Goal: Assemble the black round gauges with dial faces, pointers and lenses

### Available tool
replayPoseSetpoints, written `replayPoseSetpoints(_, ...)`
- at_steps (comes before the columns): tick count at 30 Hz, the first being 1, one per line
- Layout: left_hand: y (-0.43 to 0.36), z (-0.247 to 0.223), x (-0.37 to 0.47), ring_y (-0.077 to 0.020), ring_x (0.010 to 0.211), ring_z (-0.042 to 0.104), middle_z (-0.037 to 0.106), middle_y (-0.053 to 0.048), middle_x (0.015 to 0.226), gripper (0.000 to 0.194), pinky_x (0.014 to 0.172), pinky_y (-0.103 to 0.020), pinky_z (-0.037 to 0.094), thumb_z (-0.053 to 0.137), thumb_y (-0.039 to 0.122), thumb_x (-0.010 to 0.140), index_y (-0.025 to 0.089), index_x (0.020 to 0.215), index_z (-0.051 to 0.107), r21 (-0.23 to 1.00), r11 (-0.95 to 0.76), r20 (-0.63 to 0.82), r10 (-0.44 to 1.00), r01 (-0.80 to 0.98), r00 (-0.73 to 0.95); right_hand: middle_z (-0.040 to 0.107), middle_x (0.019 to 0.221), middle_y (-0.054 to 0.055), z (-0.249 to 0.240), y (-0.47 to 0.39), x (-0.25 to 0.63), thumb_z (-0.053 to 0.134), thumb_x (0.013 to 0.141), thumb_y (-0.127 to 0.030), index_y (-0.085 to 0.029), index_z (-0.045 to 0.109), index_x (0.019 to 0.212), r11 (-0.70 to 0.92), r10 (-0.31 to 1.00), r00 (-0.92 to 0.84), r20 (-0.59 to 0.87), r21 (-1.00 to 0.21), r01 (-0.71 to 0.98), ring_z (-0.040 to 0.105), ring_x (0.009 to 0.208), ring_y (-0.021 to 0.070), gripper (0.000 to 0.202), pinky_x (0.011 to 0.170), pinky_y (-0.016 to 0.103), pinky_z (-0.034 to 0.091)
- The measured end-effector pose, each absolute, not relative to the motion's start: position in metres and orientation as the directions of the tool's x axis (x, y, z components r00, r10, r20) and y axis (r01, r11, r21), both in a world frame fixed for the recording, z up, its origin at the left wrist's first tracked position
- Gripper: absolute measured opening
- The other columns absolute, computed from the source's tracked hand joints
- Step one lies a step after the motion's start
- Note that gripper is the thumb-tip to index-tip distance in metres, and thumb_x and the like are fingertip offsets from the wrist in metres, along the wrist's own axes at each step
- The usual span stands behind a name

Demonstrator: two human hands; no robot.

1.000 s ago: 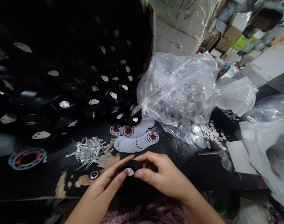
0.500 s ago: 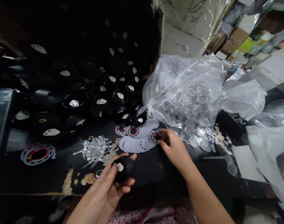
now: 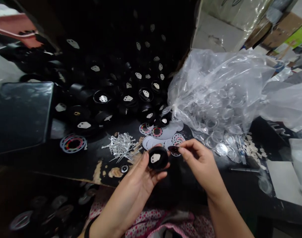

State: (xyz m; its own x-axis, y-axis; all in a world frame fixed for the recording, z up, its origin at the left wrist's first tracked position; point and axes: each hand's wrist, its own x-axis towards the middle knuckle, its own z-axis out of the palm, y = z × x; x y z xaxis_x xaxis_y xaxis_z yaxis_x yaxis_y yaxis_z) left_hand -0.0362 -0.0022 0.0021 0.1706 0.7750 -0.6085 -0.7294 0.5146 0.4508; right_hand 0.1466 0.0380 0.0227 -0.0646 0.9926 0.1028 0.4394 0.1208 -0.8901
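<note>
My left hand point(image 3: 143, 175) is closed round a black round gauge housing point(image 3: 163, 159), its open face turned up with a white plate inside. Between thumb and fingers, my right hand point(image 3: 199, 162) pinches a thin dial disc point(image 3: 174, 149), tilted nearly edge-on just right of the housing. Behind both hands lies a fanned row of printed dial discs point(image 3: 157, 132), some showing white backs and some black-and-red faces. Left of them is a heap of small white pointers point(image 3: 122, 145). A small ring-shaped part point(image 3: 124, 169) rests near the table edge.
Many black housings point(image 3: 102, 98) are piled at the back. A tied plastic bag point(image 3: 215, 76) stands right, with clear round lenses point(image 3: 221, 148) before it. Larger dials point(image 3: 72, 144) lie left beside a dark box point(image 3: 21, 112). Small pale plates point(image 3: 253, 148) and a white card point(image 3: 287, 181) sit right.
My right hand has lifted a dial disc off the row and brought it beside the housing. My left hand has tipped the housing's open face up. The view has swung left.
</note>
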Motion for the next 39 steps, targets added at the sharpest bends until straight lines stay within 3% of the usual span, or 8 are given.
replayPoseSetpoints(7, -0.009, -0.005, -0.029, -0.0235, 0.120, 0.066, 0.074, -0.001, 0.126, 0.022, 0.095, -0.029, 0.058, 0.073, 0.042, 0.087, 0.030, 0.105, 0.079, 0.616, 0.457, -0.529, 0.844, -0.641, 0.094, 0.069, 0.088, -0.001, 0.033, 0.022, 0.116, 0.062, 0.093, -0.020, -0.023, 0.067, 0.091, 0.149, 0.982, -0.168, 0.081, -0.884, 0.443, 0.063, 0.082, 0.0132, 0.006, 0.076, 0.026, 0.048)
replayPoseSetpoints(13, -0.015, -0.019, -0.035, -0.0234, 0.139, 0.051, 0.066, 0.004, 0.141, 0.033, 0.114, -0.033, 0.042, 0.067, 0.044, 0.092, 0.039, 0.124, 0.072, 0.778, 0.426, -0.421, 0.899, -0.462, 0.120, 0.064, 0.083, -0.002, 0.026, 0.025, 0.116, 0.066, 0.091, -0.026, -0.023, 0.059, 0.086, -0.066, 0.981, -0.141, -0.131, -0.919, 0.389, 0.061, 0.078, 0.0133, 0.009, 0.071, 0.026, 0.046)
replayPoseSetpoints(19, -0.009, -0.019, -0.045, -0.0246, 0.131, 0.059, 0.067, 0.003, 0.140, 0.036, 0.101, -0.031, 0.054, 0.067, 0.047, 0.091, 0.040, 0.126, 0.070, 0.805, 0.469, -0.416, 0.883, -0.365, 0.217, 0.062, 0.080, -0.004, 0.032, 0.028, 0.120, 0.065, 0.090, -0.022, -0.023, 0.057, 0.081, -0.058, 0.959, -0.234, -0.160, -0.918, 0.391, 0.059, 0.077, 0.0123, 0.012, 0.070, 0.026, 0.044)
replayPoseSetpoints(24, -0.012, -0.019, -0.049, -0.0268, 0.122, 0.066, 0.071, 0.000, 0.134, 0.035, 0.093, -0.034, 0.060, 0.071, 0.049, 0.087, 0.039, 0.121, 0.074, 0.748, 0.507, -0.443, 0.862, -0.429, 0.248, 0.060, 0.079, -0.005, 0.037, 0.030, 0.119, 0.064, 0.091, -0.021, -0.023, 0.058, 0.082, -0.028, 0.952, -0.260, -0.161, -0.892, 0.450, 0.057, 0.076, 0.0117, 0.010, 0.070, 0.026, 0.044)
replayPoseSetpoints(31, -0.011, -0.020, -0.046, -0.0265, 0.111, 0.072, 0.078, -0.002, 0.120, 0.039, 0.095, -0.037, 0.059, 0.079, 0.042, 0.081, 0.035, 0.119, 0.076, 0.785, 0.455, -0.398, 0.890, -0.420, 0.220, 0.061, 0.084, -0.004, 0.033, 0.025, 0.117, 0.068, 0.087, -0.023, -0.023, 0.057, 0.087, -0.053, 0.952, -0.224, -0.208, -0.834, 0.550, 0.058, 0.077, 0.0128, 0.011, 0.069, 0.027, 0.044)
replayPoseSetpoints(36, -0.028, -0.032, -0.064, -0.0273, 0.112, 0.071, 0.079, -0.003, 0.115, 0.035, 0.098, -0.036, 0.057, 0.078, 0.039, 0.081, 0.031, 0.114, 0.077, 0.874, 0.409, -0.400, 0.912, -0.262, 0.088, 0.068, 0.091, -0.002, 0.027, 0.015, 0.105, 0.061, 0.090, -0.019, -0.022, 0.063, 0.100, -0.045, 0.917, -0.314, -0.246, -0.845, 0.533, 0.063, 0.081, 0.0140, 0.011, 0.072, 0.027, 0.048)
replayPoseSetpoints(39, -0.038, -0.037, -0.079, -0.0277, 0.109, 0.072, 0.080, -0.003, 0.111, 0.032, 0.095, -0.036, 0.059, 0.081, 0.040, 0.077, 0.030, 0.108, 0.079, 0.850, 0.414, -0.460, 0.884, -0.324, -0.077, 0.073, 0.097, 0.001, 0.025, 0.027, 0.091, 0.058, 0.095, -0.019, -0.021, 0.066, 0.103, 0.164, 0.859, -0.481, -0.174, -0.798, 0.580, 0.066, 0.089, 0.0166, 0.011, 0.080, 0.030, 0.049)
